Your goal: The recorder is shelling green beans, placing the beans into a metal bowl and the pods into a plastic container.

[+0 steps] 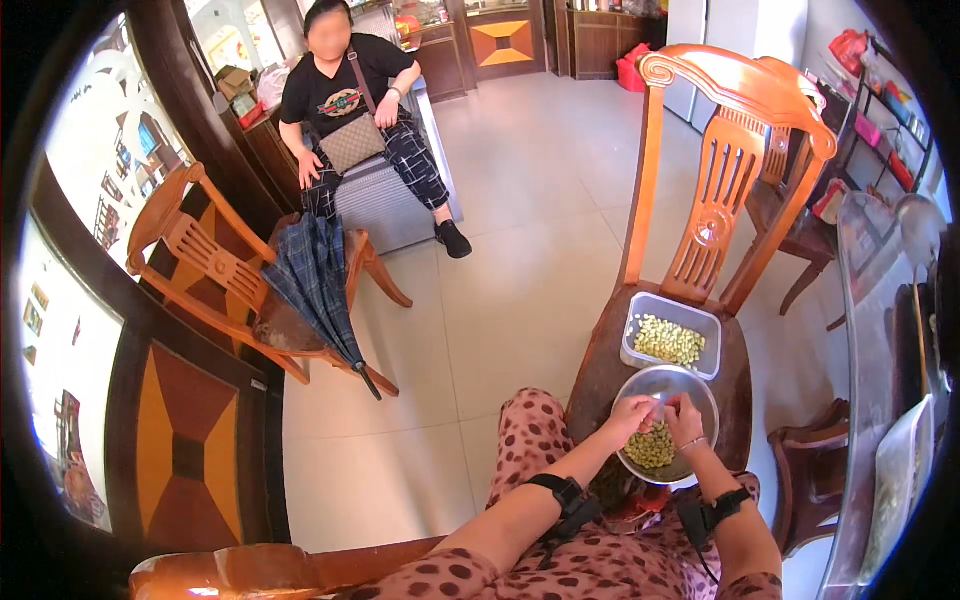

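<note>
Seen from the head camera, a person in pink clothing with dark spots (pixel 527 435) works with two bare hands above a metal bowl (pixel 664 378). The left hand (pixel 634 417) and the right hand (pixel 685 418) meet at the fingertips over the bowl, their fingers drawn in narrow; what, if anything, lies between them is too small to tell. Green bean-like seeds (pixel 650 449) cover part of the bowl's bottom, just below the hands. Dark straps (pixel 570 497) with small devices circle both forearms, and a thin bracelet (pixel 692 442) rings the right wrist.

Just beyond the bowl, a clear plastic box (pixel 706 322) holds paler, yellow-green seeds (pixel 670 341). The box sits on the dark seat of a carved wooden chair (pixel 735 400), near its tall, slatted back; the bowl is at the near end of the seat.

Across the tiled floor (pixel 520 190), a second person (pixel 345 90) in a black top and checked trousers sits on a grey box-like unit (pixel 397 205), a patterned shoulder bag (pixel 352 145) on the lap. A folded plaid umbrella (pixel 315 275) leans over another wooden chair (pixel 215 250) at left. A glass-topped table (pixel 858 265) stands at right.
</note>
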